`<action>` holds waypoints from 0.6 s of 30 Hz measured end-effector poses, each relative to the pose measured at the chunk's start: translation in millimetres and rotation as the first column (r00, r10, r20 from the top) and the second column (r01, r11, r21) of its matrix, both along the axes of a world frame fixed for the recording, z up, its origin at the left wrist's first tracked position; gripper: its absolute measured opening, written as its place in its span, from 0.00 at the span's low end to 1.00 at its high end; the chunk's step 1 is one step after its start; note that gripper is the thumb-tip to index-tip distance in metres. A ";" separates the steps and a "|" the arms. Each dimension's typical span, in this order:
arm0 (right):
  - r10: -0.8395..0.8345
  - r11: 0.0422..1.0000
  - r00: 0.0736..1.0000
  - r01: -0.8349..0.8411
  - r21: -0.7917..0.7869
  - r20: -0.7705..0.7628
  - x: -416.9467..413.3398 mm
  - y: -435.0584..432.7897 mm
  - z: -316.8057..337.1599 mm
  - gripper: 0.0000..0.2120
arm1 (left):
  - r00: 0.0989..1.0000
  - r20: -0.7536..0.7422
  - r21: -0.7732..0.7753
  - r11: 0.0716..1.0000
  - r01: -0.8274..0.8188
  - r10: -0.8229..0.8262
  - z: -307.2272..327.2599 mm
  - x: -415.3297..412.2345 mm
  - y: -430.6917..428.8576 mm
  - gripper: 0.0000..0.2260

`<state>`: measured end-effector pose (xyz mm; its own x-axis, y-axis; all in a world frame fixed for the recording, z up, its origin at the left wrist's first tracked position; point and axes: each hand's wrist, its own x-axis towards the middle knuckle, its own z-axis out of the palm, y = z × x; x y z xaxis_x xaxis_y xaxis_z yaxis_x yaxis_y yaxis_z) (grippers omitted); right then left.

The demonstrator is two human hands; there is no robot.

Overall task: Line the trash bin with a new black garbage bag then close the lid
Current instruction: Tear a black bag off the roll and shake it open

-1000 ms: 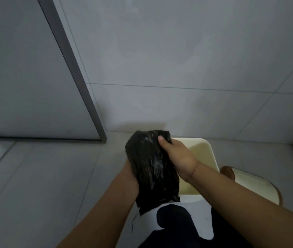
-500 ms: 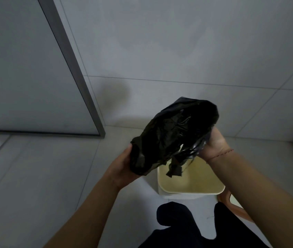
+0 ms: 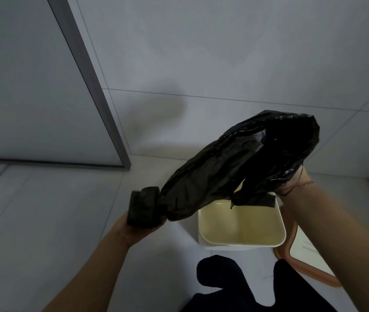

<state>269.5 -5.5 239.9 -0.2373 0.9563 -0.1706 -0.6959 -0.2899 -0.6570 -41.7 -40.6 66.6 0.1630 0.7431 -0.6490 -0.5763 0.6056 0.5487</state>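
Observation:
A black garbage bag (image 3: 235,167) is stretched in the air between my two hands, above a white trash bin (image 3: 242,239) whose cream inside is bare. My left hand (image 3: 138,228) grips a compact roll of black bags (image 3: 143,208) at the bag's lower left end. My right hand (image 3: 291,183) is mostly hidden inside the bag's upper right end, with only the wrist and a red thread bracelet showing. The bin's lid (image 3: 307,255), cream with an orange-brown rim, lies on the floor to the bin's right.
The bin stands on a grey tiled floor close to a tiled wall (image 3: 224,64). A grey door panel with a metal frame (image 3: 93,91) is at the left. My dark-clothed knees (image 3: 235,282) are just in front of the bin.
The hands have moved apart, pulling the bag out longer from the roll. My left hand went down and left, and my right hand up and right with the bag's end.

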 end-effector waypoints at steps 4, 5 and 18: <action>0.044 0.999 0.989 -0.047 -0.016 -0.141 4.5 -2.5 -1.9 0.14 | 0.968 -0.250 -0.102 0.993 -0.059 0.032 -19.3 -1.1 6.1 0.08; 0.028 0.998 0.996 -0.033 -0.058 -0.085 2.1 -1.1 -5.6 0.15 | 0.937 -0.347 -0.096 0.992 -0.084 0.045 -25.0 -1.5 8.4 0.12; -0.039 0.918 0.938 0.170 -0.359 0.343 12.5 10.5 -75.2 0.20 | 0.222 -0.943 -0.160 0.921 0.356 -0.249 -104.9 38.2 42.4 0.12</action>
<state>282.0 5.0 164.8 -0.0091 0.8196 -0.5729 -0.5043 -0.4985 -0.7051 -3.4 1.9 -38.3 -0.2886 0.8383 -0.4626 0.5859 0.5368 0.6071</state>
